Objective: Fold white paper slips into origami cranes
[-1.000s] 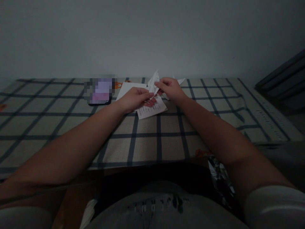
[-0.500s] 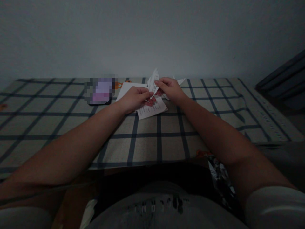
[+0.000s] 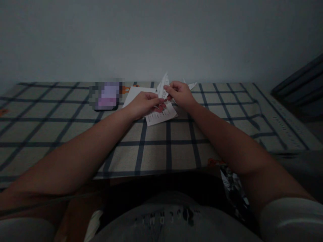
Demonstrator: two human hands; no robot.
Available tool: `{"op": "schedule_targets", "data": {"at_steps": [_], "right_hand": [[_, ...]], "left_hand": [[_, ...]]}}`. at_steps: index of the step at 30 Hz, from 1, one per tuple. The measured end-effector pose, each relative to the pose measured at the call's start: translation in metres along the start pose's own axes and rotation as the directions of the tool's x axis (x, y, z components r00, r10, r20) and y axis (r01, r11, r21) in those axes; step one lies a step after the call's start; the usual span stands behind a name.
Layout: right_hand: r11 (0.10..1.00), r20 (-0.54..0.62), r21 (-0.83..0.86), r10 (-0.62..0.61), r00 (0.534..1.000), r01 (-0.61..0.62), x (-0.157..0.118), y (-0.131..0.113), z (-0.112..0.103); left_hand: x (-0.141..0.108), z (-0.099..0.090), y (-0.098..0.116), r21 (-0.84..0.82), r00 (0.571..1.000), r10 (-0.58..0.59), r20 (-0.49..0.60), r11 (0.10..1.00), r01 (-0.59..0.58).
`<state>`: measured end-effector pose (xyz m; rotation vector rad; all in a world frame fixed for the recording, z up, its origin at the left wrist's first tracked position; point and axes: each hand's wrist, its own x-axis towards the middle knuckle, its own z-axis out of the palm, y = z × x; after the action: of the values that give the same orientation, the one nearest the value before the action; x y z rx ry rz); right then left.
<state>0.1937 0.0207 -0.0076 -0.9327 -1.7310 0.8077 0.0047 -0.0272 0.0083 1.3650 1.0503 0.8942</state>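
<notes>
Between my two hands is a folded piece of white paper (image 3: 163, 87) with a pointed tip standing up and faint marks on its surface. My left hand (image 3: 145, 104) is closed, thumb and fingers pinching the paper's lower end. Higher up on its right side, my right hand (image 3: 179, 93) pinches the same paper between thumb and fingers. Beneath the hands lies a printed sheet (image 3: 161, 117), partly covered by my left fingers. Another white sheet (image 3: 135, 93) lies behind my left hand. The lower folds of the held paper are hidden by my fingers.
A phone (image 3: 108, 95), partly blurred out, lies left of the papers. Beyond my right hand a pointed white paper piece (image 3: 192, 85) rests near the wall (image 3: 161, 40). A checked tablecloth (image 3: 153, 151) covers the table. Something dark and slatted (image 3: 302, 84) stands at the right.
The folded paper has turned slightly and looks narrower, its tip more upright. Both hands keep their grip and have shifted only a little.
</notes>
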Motion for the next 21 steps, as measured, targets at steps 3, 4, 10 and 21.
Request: {"op": "schedule_targets", "data": {"at_steps": [3, 4, 10, 21], "right_hand": [[1.000, 0.015, -0.008, 0.001, 1.000, -0.001, -0.0009, -0.0015, -0.0017], [1.000, 0.016, -0.011, 0.004, 1.000, -0.004, -0.0013, -0.0023, -0.0022], [1.000, -0.001, -0.029, 0.010, 1.000, -0.010, -0.0035, -0.0068, -0.0037], [1.000, -0.030, -0.024, 0.008, 1.000, -0.009, -0.0025, -0.0014, -0.0041]], "left_hand": [[0.0002, -0.0006, -0.0005, 0.014, 1.000, -0.006, 0.001, 1.000, 0.006], [0.0007, -0.0013, -0.0011, 0.009, 1.000, -0.005, 0.007, 1.000, 0.005], [0.0033, -0.0044, -0.0029, -0.053, 0.997, -0.025, 0.069, 0.998, 0.029], [-0.0013, 0.0008, 0.0042, -0.101, 0.996, -0.056, 0.073, 0.993, 0.063]]}}
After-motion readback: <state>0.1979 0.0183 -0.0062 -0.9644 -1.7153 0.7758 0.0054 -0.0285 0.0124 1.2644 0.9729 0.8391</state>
